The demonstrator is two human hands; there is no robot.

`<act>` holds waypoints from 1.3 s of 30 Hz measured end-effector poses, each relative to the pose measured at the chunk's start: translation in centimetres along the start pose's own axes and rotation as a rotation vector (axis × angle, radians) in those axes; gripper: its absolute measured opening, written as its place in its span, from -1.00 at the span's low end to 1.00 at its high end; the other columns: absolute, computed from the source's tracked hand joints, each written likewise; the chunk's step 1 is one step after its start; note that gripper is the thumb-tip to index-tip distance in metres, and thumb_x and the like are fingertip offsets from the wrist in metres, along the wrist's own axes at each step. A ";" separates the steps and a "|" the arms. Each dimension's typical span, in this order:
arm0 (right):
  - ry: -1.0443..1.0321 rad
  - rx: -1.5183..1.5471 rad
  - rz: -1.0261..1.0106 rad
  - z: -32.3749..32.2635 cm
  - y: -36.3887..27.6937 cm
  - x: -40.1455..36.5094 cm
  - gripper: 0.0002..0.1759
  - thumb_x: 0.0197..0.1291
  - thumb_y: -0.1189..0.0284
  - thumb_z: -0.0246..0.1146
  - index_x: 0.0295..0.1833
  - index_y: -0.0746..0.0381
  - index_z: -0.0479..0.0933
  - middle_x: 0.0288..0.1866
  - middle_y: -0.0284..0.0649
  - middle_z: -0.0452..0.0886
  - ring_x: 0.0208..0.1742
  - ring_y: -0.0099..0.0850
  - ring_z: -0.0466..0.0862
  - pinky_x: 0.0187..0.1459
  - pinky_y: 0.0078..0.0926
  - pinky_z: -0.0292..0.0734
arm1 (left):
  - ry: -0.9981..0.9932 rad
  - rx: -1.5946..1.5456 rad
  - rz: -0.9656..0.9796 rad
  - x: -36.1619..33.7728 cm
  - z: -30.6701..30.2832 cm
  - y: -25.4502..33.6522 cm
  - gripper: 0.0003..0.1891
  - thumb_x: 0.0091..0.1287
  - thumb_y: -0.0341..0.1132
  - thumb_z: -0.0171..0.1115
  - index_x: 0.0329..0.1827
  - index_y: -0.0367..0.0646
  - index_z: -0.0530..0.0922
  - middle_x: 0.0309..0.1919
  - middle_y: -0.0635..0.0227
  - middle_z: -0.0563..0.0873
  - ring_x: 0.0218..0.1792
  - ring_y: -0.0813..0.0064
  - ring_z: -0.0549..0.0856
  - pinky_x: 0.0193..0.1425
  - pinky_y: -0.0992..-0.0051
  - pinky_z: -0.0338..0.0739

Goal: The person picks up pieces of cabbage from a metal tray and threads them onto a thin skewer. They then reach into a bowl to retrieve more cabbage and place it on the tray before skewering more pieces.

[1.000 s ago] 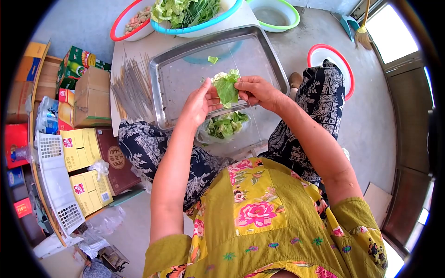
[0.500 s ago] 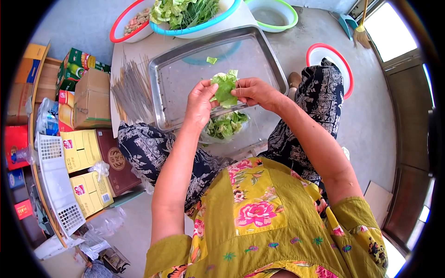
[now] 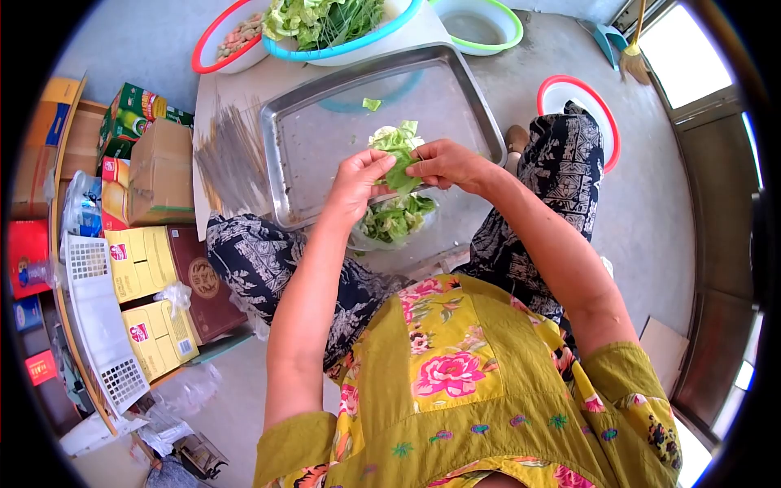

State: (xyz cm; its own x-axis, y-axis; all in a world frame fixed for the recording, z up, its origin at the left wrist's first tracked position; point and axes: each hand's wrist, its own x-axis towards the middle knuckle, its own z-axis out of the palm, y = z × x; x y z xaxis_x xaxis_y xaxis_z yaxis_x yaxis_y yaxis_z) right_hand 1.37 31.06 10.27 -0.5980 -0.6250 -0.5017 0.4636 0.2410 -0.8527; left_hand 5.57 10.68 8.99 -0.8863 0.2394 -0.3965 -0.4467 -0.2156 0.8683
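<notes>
Between both hands I hold a green lettuce leaf (image 3: 397,146) over the near side of a metal tray (image 3: 272,167). My left hand (image 3: 359,180) pinches its left edge, fingers closed. Gripping the right edge is my right hand (image 3: 446,164), thumb and fingers pressed together. A small lettuce scrap (image 3: 372,104) lies in the tray beyond the leaf. Below my hands, between my knees, a clear plastic bag (image 3: 370,238) holds torn lettuce leaves (image 3: 394,218).
Thin skewers (image 3: 232,159) lie left of the tray. Behind it stand a blue-rimmed basin (image 3: 342,54) of greens, a red-rimmed basin (image 3: 203,61) and a green-rimmed basin (image 3: 480,47). Cardboard boxes (image 3: 163,171) are stacked at left. Another red-rimmed basin (image 3: 612,134) sits on the floor at right.
The lettuce leaf has turned and folded between my fingers, its upper part now spreading farther left. My right hand has shifted slightly, and both hands keep their hold.
</notes>
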 end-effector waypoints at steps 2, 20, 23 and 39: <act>0.007 0.006 0.000 0.2 -0.2 -0.1 -0.88 0.18 0.36 0.27 -0.27 0.17 0.57 -0.66 -0.50 0.36 -0.65 -0.71 0.25 -0.62 -0.71 0.04 | 0.032 -0.026 -0.034 0.1 0.1 -0.3 -0.81 0.30 -0.22 0.24 -0.17 -0.12 0.52 -0.28 0.44 0.63 -0.24 0.54 0.64 -0.20 0.43 0.60; 0.374 -0.014 -0.198 -0.2 0.6 0.8 -0.83 0.15 0.39 0.29 -0.25 0.25 0.52 -0.66 -0.42 0.43 -0.67 -0.69 0.32 -0.65 -0.68 0.13 | 0.089 -0.358 0.010 1.1 0.3 -1.9 -0.77 0.32 -0.36 0.18 -0.02 -0.20 0.45 -0.07 0.25 0.61 -0.06 0.33 0.64 0.03 0.14 0.61; 0.381 -0.028 -0.198 -0.1 0.4 0.7 -0.82 0.13 0.40 0.32 -0.25 0.25 0.52 -0.64 -0.41 0.45 -0.65 -0.69 0.36 -0.63 -0.67 0.17 | 0.096 -0.441 0.004 1.0 0.3 -1.8 -0.77 0.32 -0.35 0.18 -0.02 -0.21 0.46 -0.07 0.23 0.62 -0.07 0.33 0.64 0.05 0.14 0.61; 0.279 0.047 -0.142 0.1 0.4 0.7 -0.86 0.17 0.40 0.28 -0.31 0.21 0.48 -0.63 -0.47 0.40 -0.67 -0.72 0.29 -0.65 -0.73 0.07 | 0.138 -0.411 0.063 0.7 0.7 -1.5 -0.83 0.32 -0.35 0.18 -0.08 -0.17 0.51 -0.12 0.27 0.65 -0.10 0.37 0.66 0.00 0.17 0.62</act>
State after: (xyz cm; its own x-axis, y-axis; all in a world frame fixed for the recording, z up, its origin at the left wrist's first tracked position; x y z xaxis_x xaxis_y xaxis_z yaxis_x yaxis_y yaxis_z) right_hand 1.23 30.69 9.59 -0.8122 -0.4203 -0.4046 0.3885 0.1277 -0.9126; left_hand 5.71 11.88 7.61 -0.9090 0.0912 -0.4066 -0.3779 -0.5915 0.7122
